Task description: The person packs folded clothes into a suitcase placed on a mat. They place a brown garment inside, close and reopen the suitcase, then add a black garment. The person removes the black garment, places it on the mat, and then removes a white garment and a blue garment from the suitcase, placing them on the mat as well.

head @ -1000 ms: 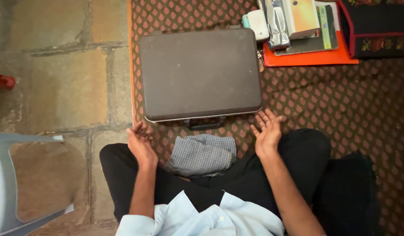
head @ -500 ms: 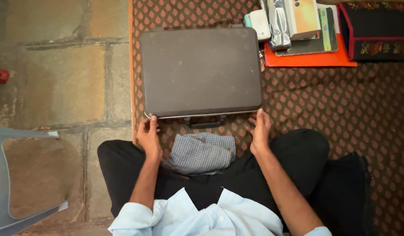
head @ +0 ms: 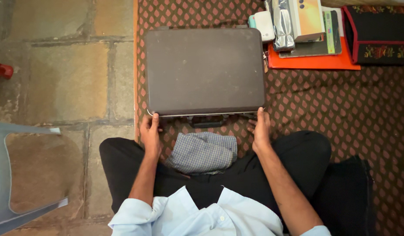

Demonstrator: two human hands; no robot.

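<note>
We see a closed dark brown hard-shell briefcase (head: 204, 70) lying flat on a brown patterned mat (head: 333, 105), with its near edge and black carry handle (head: 206, 121) facing the seated person. The left hand (head: 150, 131) rests at the near left corner of the briefcase; its thumb lies against the metal rim and the remaining fingers curl below the edge, touching the case rather than enclosing it. The right hand (head: 260, 129) sits at the near right corner in the same manner, thumb up against the rim, fingers loosely bent beside the edge. We cannot tell from this angle whether the fingertips press on latches, since the front face of the case is foreshortened. A folded checked cloth (head: 202, 152) lies between the two forearms, just in front of the handle and on the person's lap. Beyond the far right corner of the briefcase, an orange folder (head: 313, 62) carries a stack of boxes and a silver packet (head: 282, 24). A dark embroidered bag (head: 379, 32) lies just beside the folder. To the left, the mat ends at a stone floor (head: 66, 78).
</note>
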